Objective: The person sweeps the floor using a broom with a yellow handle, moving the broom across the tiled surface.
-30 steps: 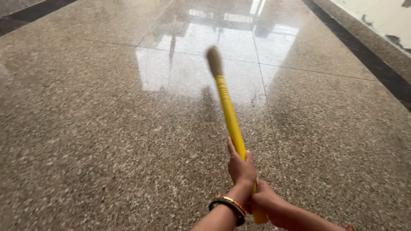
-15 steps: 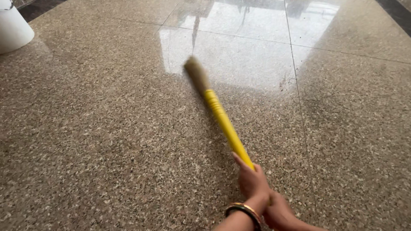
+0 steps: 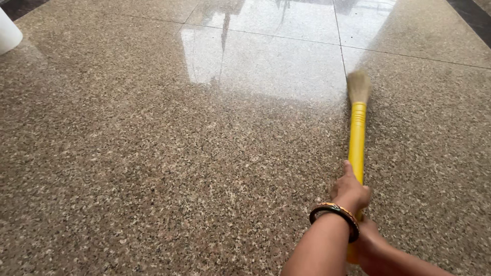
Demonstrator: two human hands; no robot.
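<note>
Broom (image 3: 356, 134) bristles blurred; right hand (image 3: 372, 244) half hidden.

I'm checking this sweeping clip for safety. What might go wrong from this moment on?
The polished speckled granite floor shines with glare, so it may be slippery underfoot. Both hands grip the yellow plastic broom handle low and close together, left hand just above right hand, so a wide swing might twist loose. The white rounded container at the far left edge could be struck by the bristle head.
</note>
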